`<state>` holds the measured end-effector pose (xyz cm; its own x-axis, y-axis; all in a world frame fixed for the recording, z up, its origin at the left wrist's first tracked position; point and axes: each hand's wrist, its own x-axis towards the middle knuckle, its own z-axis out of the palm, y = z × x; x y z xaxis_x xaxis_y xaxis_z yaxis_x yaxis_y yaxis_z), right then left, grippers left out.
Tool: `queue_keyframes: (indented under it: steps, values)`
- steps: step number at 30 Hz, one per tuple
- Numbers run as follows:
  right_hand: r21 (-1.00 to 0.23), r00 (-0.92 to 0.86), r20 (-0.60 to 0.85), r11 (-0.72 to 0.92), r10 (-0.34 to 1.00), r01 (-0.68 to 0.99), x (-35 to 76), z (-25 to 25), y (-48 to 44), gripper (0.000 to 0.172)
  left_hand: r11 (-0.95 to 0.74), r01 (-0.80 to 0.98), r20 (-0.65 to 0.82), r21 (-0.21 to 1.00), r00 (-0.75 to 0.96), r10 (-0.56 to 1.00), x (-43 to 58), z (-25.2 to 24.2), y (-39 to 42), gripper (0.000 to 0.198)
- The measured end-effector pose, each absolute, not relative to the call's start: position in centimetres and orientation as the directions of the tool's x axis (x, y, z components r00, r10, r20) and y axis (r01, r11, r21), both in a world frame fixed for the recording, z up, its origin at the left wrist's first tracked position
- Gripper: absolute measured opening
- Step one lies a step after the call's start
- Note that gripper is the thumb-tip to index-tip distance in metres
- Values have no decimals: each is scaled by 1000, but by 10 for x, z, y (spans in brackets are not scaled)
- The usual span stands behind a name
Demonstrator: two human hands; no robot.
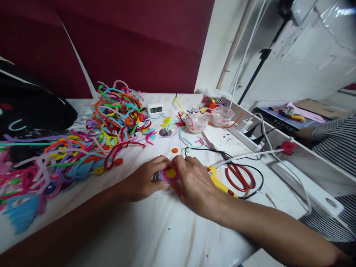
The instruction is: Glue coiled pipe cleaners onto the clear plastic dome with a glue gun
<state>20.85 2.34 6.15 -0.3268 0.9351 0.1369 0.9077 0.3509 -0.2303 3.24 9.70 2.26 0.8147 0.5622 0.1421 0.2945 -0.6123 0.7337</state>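
Observation:
Between my two hands is a small round piece of coiled pipe cleaner (170, 173), purple and pink with a yellow middle; a clear rim shows just under it. My left hand (146, 177) grips its left side, thumb in front and fingers behind. From the right, my right hand (191, 178) closes over the piece, its fingertips bent down and partly hidden. Just right of that hand lies a yellow glue gun (219, 181). A small orange coil (174, 150) rests on the table beyond my fingers.
Loose colourful pipe cleaners (119, 115) heap up on the left, beside a black bag (30, 100). Two clear bowls (196, 122) and a small digital clock (155, 109) stand at the back. Red-handled scissors (240, 178), cables and a power strip (308, 191) lie right. A person in a striped sleeve (338, 142) is beyond the partition.

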Motion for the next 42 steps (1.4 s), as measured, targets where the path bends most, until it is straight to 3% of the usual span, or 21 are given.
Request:
queue_keyframes:
  steps: [14, 21, 27, 35, 42]
  values:
    - [-297, -302, 137, 330, 943, 896, 211, 59, 22, 24, -679, 345, 99, 648, 846, 524, 32, 29, 96, 27]
    - [-513, -269, 82, 272, 960, 815, 221, 61, 22, 39, -685, 371, 86, 626, 841, 534, 33, 33, 94, 37]
    - [-582, -251, 43, 229, 967, 781, 231, 63, 25, 42, -731, 365, 131, 577, 842, 524, 33, 30, 92, 37]
    - [-540, -251, -13, 205, 968, 817, 239, 65, 32, 45, -766, 374, 216, 523, 811, 544, 38, 24, 91, 40]
    - [-518, -289, -16, 240, 957, 821, 244, 70, 33, 52, -766, 319, 306, 559, 779, 548, 28, 14, 102, 45]
